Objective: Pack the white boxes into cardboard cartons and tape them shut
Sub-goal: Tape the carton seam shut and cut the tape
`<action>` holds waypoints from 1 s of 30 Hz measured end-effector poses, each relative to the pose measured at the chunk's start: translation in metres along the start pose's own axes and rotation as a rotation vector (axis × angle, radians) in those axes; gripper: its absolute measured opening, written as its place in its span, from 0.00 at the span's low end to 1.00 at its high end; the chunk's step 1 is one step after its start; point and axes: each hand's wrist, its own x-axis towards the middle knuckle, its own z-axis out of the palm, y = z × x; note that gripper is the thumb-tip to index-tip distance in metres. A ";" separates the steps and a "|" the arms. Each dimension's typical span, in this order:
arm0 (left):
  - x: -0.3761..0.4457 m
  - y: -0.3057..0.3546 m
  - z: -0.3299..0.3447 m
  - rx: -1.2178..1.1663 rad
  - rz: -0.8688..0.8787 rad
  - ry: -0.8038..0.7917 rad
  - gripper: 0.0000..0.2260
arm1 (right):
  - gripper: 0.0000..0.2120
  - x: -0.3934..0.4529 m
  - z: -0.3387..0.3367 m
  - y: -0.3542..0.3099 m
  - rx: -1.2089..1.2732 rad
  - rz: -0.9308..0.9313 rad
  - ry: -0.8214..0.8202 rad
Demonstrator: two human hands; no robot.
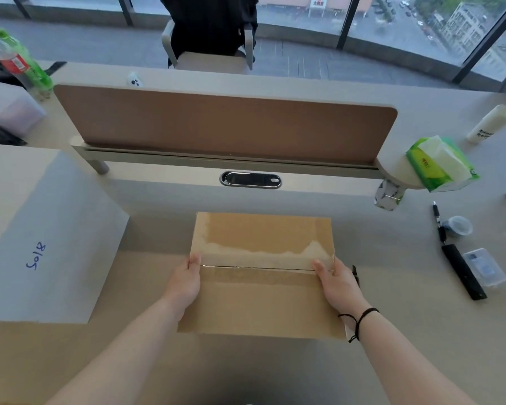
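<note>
Both hands, left [187, 277] and right [335, 280], grip the taped cardboard carton [262, 299] at its ends; best press firmly along the seam.

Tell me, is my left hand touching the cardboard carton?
Touching. The head view shows the left hand gripping the carton's left edge, thumb on top.

— What do your arms show, seen from above?
— Both forearms are bare, no sleeves reaching into view. Your left hand [184, 283] wears nothing.
— And your right hand [338, 283]?
— A thin black cord bracelet [360, 318] loops its wrist, a knotted tail hanging loose.
</note>
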 end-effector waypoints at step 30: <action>0.000 0.040 -0.040 -0.189 -0.035 -0.361 0.12 | 0.22 -0.064 0.001 -0.016 0.430 0.073 -0.036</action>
